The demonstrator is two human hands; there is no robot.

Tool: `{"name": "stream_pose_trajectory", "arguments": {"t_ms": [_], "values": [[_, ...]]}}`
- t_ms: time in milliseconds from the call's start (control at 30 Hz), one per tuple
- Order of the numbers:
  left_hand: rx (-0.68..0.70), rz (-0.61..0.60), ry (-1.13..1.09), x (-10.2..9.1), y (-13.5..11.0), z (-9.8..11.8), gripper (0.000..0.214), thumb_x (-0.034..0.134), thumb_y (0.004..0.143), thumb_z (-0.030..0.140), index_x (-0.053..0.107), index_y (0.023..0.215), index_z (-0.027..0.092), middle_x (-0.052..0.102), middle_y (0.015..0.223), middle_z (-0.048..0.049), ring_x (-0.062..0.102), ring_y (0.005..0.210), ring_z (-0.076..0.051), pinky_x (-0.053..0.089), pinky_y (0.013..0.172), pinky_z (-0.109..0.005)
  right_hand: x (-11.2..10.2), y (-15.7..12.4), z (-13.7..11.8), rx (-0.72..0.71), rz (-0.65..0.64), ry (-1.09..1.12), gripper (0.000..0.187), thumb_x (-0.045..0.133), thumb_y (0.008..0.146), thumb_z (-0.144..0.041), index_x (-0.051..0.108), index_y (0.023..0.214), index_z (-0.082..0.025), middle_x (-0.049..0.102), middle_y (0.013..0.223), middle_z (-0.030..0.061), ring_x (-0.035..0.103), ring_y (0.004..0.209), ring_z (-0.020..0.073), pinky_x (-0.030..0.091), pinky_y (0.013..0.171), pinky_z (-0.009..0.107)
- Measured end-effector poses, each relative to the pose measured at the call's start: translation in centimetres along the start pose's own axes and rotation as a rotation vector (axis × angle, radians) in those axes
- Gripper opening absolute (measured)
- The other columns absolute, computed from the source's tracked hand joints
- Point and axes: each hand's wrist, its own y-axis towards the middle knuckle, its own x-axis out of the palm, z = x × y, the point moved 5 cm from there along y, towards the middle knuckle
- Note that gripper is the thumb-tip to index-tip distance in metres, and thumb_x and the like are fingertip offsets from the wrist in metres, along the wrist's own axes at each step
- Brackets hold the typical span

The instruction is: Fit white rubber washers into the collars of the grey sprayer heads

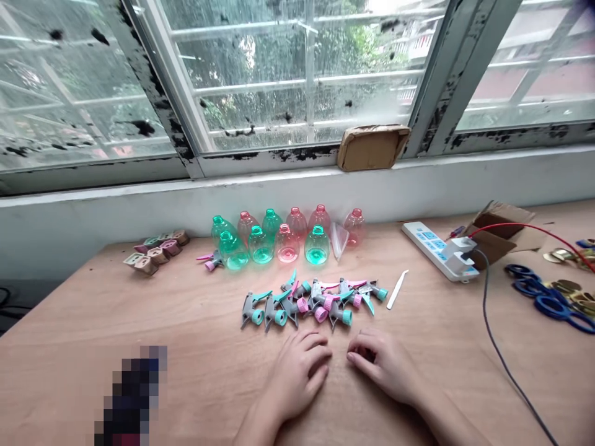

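Observation:
My left hand (302, 365) rests on the wooden table, its fingers loosely bent and slightly apart, with nothing visible in it. To its right, my right hand (383, 362) lies with the fingers curled in toward the thumb; only a dark hollow shows inside. Just beyond both hands, untouched, is a pile of grey trigger spray heads (318, 297) with teal or pink collars and levers. Behind them stand several clear squat bottles without tops, some green (263, 246), others pink (288, 244). White tweezers (398, 289) lie right of the spray heads.
A power strip (439, 251) with plugs and a grey cable (488, 322) sits at right, near an open cardboard box (499, 229) and blue-handled scissors (553, 303). Small boxes (155, 251) are at left. A clear plastic bag (339, 240) leans by the bottles. A pixelated patch (132, 396) covers the lower left.

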Motion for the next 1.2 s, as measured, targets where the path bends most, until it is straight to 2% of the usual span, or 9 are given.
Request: {"name": "stream_pose_trajectory", "arguments": {"t_ms": [400, 900, 967, 1033, 1067, 1100, 1133, 1167, 1200], "values": [[-0.066, 0.024, -0.039, -0.9, 0.5, 0.1, 0.024, 0.055, 0.085, 0.018, 0.067, 0.105, 0.026, 0.066, 0.112, -0.0034, 0.053, 0.114, -0.022, 0.041, 0.102, -0.042, -0.4, 0.6, -0.5, 0.041, -0.007, 0.067, 0.031, 0.047, 0.092, -0.039, 0.069, 0.079, -0.021, 0.067, 0.077, 0.0042, 0.061, 0.071, 0.0175, 0.044, 0.066, 0.027], [-0.039, 0.049, -0.021, -1.1, 1.1, 0.4, 0.02, 0.054, 0.086, 0.017, 0.066, 0.1, 0.025, 0.068, 0.104, -0.0035, 0.055, 0.108, -0.022, 0.043, 0.097, -0.04, 0.1, 1.0, -0.4, 0.043, -0.009, 0.066, 0.022, 0.053, 0.09, -0.032, 0.067, 0.076, -0.022, 0.066, 0.074, 0.0014, 0.061, 0.069, 0.0158, 0.043, 0.064, 0.025], [0.017, 0.103, 0.007, -1.1, 0.5, 0.2, 0.021, 0.05, 0.087, 0.014, 0.066, 0.097, 0.024, 0.068, 0.098, -0.0041, 0.058, 0.099, -0.02, 0.046, 0.092, -0.037, 0.0, 0.7, 0.1, 0.029, 0.081, 0.071, 0.028, 0.052, 0.091, -0.033, 0.063, 0.068, -0.02, 0.061, 0.067, 0.0014, 0.058, 0.062, 0.0146, 0.042, 0.06, 0.024], [0.091, 0.249, 0.078, -2.0, -0.6, -0.6, 0.025, 0.046, 0.085, 0.009, 0.065, 0.094, 0.023, 0.068, 0.091, -0.0044, 0.06, 0.088, -0.018, 0.048, 0.084, -0.034, -1.2, 0.4, 1.4, 0.061, 0.331, 0.03, 0.031, 0.052, 0.09, -0.037, 0.057, 0.065, -0.019, 0.057, 0.066, 0.0027, 0.055, 0.061, 0.0147, 0.042, 0.058, 0.025], [0.12, 0.38, 0.146, -2.8, -1.2, -1.2, 0.026, 0.046, 0.083, 0.007, 0.064, 0.093, 0.023, 0.068, 0.09, -0.0046, 0.06, 0.087, -0.018, 0.048, 0.084, -0.035, -2.1, 0.1, 2.2, 0.097, 0.486, -0.016, 0.029, 0.053, 0.089, -0.039, 0.058, 0.068, -0.019, 0.057, 0.072, 0.0048, 0.055, 0.065, 0.0162, 0.044, 0.061, 0.027], [0.08, 0.515, 0.25, -3.9, -1.9, -2.2, 0.027, 0.049, 0.081, 0.007, 0.064, 0.095, 0.024, 0.068, 0.094, -0.0053, 0.059, 0.094, -0.021, 0.046, 0.087, -0.038, -3.1, -0.1, 3.1, 0.146, 0.627, -0.079, 0.026, 0.055, 0.087, -0.042, 0.06, 0.077, -0.019, 0.059, 0.084, 0.0082, 0.057, 0.073, 0.019, 0.046, 0.066, 0.03], [-0.044, 0.606, 0.365, -4.9, -2.4, -3.7, 0.032, 0.05, 0.08, 0.007, 0.063, 0.103, 0.024, 0.066, 0.104, -0.0075, 0.056, 0.104, -0.025, 0.044, 0.092, -0.042, -3.9, -0.2, 3.9, 0.194, 0.715, -0.148, 0.028, 0.056, 0.085, -0.046, 0.061, 0.09, -0.018, 0.058, 0.099, 0.0121, 0.057, 0.085, 0.0232, 0.047, 0.074, 0.034], [-0.216, 0.631, 0.445, -5.8, -2.8, -5.4, 0.038, 0.049, 0.08, 0.007, 0.061, 0.113, 0.024, 0.062, 0.118, -0.01, 0.051, 0.115, -0.029, 0.041, 0.096, -0.046, -4.5, 0.1, 4.7, 0.23, 0.724, -0.207, 0.035, 0.056, 0.084, -0.048, 0.061, 0.103, -0.019, 0.055, 0.113, 0.0144, 0.055, 0.096, 0.0268, 0.046, 0.081, 0.039], [-0.327, 0.575, 0.477, -6.3, -2.9, -7.0, 0.044, 0.047, 0.08, 0.008, 0.057, 0.12, 0.023, 0.058, 0.126, -0.0101, 0.048, 0.121, -0.03, 0.041, 0.097, -0.047, -5.0, 0.6, 5.5, 0.258, 0.686, -0.25, 0.039, 0.055, 0.084, -0.049, 0.059, 0.111, -0.02, 0.052, 0.12, 0.0146, 0.053, 0.102, 0.0286, 0.045, 0.085, 0.042]]}}
